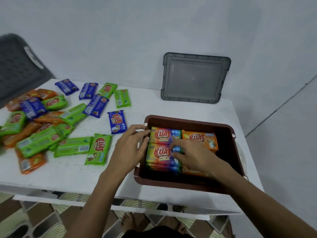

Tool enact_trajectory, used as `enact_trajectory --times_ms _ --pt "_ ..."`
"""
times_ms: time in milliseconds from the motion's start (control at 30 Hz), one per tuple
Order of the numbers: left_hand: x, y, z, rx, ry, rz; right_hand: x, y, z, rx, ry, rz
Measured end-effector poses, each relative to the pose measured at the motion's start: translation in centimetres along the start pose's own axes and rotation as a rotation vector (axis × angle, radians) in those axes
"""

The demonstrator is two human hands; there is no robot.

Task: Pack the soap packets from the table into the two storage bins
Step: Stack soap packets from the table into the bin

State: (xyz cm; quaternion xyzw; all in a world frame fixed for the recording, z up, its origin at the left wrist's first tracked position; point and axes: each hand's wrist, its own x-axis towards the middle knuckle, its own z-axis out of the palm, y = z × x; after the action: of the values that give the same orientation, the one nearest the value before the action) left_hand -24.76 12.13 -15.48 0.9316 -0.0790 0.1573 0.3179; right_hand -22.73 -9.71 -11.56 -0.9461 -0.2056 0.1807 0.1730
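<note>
at the right of the table [154, 103], the brown bin [229, 134] holds a few soap packets [159, 153]. right hand [190, 155] grips the near ones, left hand [130, 145] rests open-fingered at the rim. most loose packets [72, 146] lie unpacked at left.

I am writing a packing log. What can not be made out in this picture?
Head view:
Orange packets beneath the right hand: covered by hand and forearm.
Whether that hand grips or presses the front rainbow packet: its fingers hide this.
Grey bin: blurred, cut by left edge.

Grey bin [17, 71] blurred, cropped left.
</note>
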Motion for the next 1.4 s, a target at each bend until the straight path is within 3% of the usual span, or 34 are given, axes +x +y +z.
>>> enact_trajectory --times_ms 167,467,1000,1167,1400 --pt "-0.2 -1.6 -1.5 -0.163 0.018 0.002 2.2 -1.6 -2.4 -0.218 0.002 0.038" --pt "-0.8 -9.3 -5.9 -0.076 0.074 -0.167 9.0 -7.6 -3.0 -0.011 0.224 -0.130" --pt "-5.0 -26.4 -13.5 0.319 0.168 -0.481 25.8 -23.2 4.1 0.101 -0.009 -0.400" --pt "-6.0 -27.6 -14.2 0.276 0.146 -0.591 30.3 -26.9 7.0 0.005 -0.030 -0.431" --pt "-6.2 -28.4 -14.2 0.242 0.123 -0.586 34.1 -29.9 9.9 -0.109 -0.152 -0.461"
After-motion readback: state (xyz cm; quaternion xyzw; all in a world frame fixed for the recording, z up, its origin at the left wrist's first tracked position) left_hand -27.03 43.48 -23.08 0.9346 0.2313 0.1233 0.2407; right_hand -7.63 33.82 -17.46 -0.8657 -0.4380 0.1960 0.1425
